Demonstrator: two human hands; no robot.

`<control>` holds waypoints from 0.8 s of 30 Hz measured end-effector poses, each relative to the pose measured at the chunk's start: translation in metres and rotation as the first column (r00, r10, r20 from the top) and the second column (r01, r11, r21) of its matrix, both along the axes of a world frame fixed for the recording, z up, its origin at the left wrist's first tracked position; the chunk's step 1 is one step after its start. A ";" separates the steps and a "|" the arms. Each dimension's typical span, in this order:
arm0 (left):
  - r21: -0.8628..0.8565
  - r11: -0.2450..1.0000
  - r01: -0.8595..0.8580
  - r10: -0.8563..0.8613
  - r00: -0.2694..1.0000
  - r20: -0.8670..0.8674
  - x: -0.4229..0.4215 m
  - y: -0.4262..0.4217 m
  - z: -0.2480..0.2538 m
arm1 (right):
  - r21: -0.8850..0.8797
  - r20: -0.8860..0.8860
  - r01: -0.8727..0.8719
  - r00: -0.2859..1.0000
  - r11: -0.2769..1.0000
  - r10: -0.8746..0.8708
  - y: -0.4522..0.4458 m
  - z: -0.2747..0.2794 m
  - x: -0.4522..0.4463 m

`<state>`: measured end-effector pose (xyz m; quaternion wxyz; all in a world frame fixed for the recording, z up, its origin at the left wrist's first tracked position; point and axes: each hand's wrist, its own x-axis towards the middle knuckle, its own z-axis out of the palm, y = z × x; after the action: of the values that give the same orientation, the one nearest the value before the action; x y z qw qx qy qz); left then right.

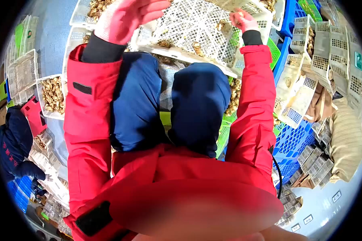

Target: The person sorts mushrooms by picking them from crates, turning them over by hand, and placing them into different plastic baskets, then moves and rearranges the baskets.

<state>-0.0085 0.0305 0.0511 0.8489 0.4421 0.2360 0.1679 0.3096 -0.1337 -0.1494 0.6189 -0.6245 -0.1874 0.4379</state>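
A white plastic crate (185,24) with a lattice bottom sits before my knees. A few brown-and-cream lumpy pieces lie in it, among them one piece (197,49) near the front wall and another piece (222,25) towards the right. My left hand (128,18), in a pink-and-white work glove, is over the crate's left side, open with its fingers stretched out and nothing visible in it. Above the right side is my right hand (243,20), gloved alike, with its fingers curled closed. A small pale spot shows at its fingertips, too small to name.
Crates of similar lumpy pieces stand around, including a full crate (53,96) at left. Blue pallets (293,140) and stacked white crates (297,88) line the right side, near a beige sack (347,140). Another person (16,136) in dark clothing works at far left.
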 end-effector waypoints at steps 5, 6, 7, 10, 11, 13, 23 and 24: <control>0.096 0.990 0.101 -0.083 0.981 -0.173 0.010 -0.017 -0.043 | -0.654 0.274 0.039 0.943 0.756 0.189 0.014 -0.104 0.015; 0.121 0.986 0.111 -0.085 0.976 -0.199 0.010 -0.014 -0.042 | -0.788 0.585 0.269 0.605 0.553 0.540 0.023 -0.091 0.006; 0.149 0.982 0.118 -0.082 0.971 -0.224 0.011 -0.010 -0.041 | -0.837 0.527 0.242 0.597 0.491 0.604 0.031 -0.088 -0.002; 0.215 0.967 0.137 -0.097 0.978 -0.187 0.015 -0.009 -0.044 | -0.865 0.502 0.291 0.493 0.409 0.711 0.048 -0.094 -0.016; 0.235 0.961 0.144 -0.105 0.979 -0.172 0.015 -0.009 -0.045 | -0.856 0.517 0.290 0.495 0.428 0.698 0.047 -0.081 -0.019; 0.192 0.969 0.153 -0.113 0.972 -0.204 0.012 -0.009 -0.049 | -0.764 0.518 0.169 0.735 0.622 0.437 0.040 -0.090 0.004; 0.166 0.960 0.224 -0.184 0.957 -0.224 0.011 -0.006 -0.070 | 0.501 -0.556 0.135 0.807 0.855 0.199 -0.045 0.042 -0.068; 0.170 0.949 0.267 -0.228 0.949 -0.215 0.011 -0.005 -0.072 | 0.533 -0.540 0.126 0.812 0.837 0.222 -0.045 0.046 -0.073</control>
<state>0.0025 0.0251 -0.0207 0.7885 0.5642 0.2418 0.0384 0.2366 -0.1787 -0.1031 0.7855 -0.2524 -0.1220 0.5518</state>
